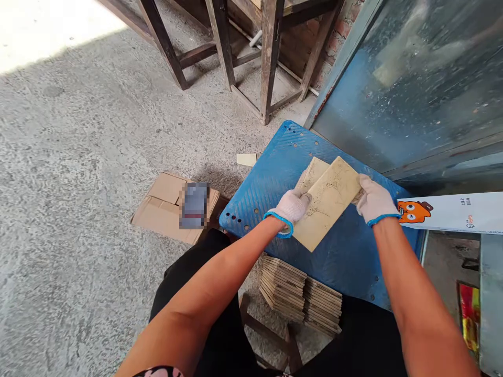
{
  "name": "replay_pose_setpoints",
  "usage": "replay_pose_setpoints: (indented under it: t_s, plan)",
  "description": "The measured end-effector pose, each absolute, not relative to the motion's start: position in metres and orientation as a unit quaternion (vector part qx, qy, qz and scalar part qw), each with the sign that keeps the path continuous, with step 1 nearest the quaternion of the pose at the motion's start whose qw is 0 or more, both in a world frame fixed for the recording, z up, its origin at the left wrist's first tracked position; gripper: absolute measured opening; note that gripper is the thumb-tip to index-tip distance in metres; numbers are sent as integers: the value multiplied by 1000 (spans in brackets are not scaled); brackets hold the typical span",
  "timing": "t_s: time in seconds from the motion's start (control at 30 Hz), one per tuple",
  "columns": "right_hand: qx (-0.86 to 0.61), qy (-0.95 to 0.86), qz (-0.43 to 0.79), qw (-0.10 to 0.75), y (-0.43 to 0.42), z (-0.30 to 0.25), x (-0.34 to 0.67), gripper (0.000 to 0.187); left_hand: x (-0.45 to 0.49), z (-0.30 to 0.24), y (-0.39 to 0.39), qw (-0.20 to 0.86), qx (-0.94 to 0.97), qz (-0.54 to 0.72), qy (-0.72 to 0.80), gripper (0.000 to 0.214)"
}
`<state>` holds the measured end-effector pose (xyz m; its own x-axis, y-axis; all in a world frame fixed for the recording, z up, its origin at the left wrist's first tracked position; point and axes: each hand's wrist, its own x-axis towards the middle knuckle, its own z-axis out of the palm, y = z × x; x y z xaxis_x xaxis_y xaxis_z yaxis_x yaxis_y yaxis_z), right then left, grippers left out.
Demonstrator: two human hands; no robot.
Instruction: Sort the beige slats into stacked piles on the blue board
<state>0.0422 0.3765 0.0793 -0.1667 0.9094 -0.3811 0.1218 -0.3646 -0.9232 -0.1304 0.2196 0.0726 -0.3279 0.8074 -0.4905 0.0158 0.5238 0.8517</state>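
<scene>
Both of my hands wear white knit gloves with blue cuffs. My left hand (290, 208) grips the left edge of a pale rectangular wooden board (329, 204), fingers closed on it. At the board's right edge my right hand (374, 200) is closed on it too. The board is held tilted just above a blue perforated plastic panel (275, 173). Directly under the held board lies a second similar board (313, 172), partly covered. Two stacks of thin boards (301, 293) sit below the blue panel, between my legs.
Flattened cardboard (165, 204) lies on the concrete floor at left, and a small pale piece (246, 159) beside the panel. Dark wooden table legs (271, 57) stand behind. A blue metal sheet (412, 84) leans at right, with a white printed strip (451, 212) below it.
</scene>
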Motion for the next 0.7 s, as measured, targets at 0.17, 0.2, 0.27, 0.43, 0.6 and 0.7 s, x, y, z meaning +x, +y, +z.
replay_pose_setpoints:
  t_s: [0.17,0.2,0.27,0.43,0.6,0.7]
  plan:
    - [-524,-522,528,418,344,52,18,36,-123,57,234,498,246,424,716,31]
    - [-528,-554,492,415,336,48,19,37,-120,55,236,498,242,426,716,31]
    - [-561,-593,430,387,321,41,21,41,-115,52,241,496,239,433,714,31]
    - [-551,-537,518,374,301,28,19,61,-108,50,248,470,263,398,743,32]
    - [-495,-557,560,363,308,18,11,67,-106,61,252,397,311,286,815,39]
    - [-523,-574,531,339,318,12,14,70,-102,67,256,342,339,225,847,44]
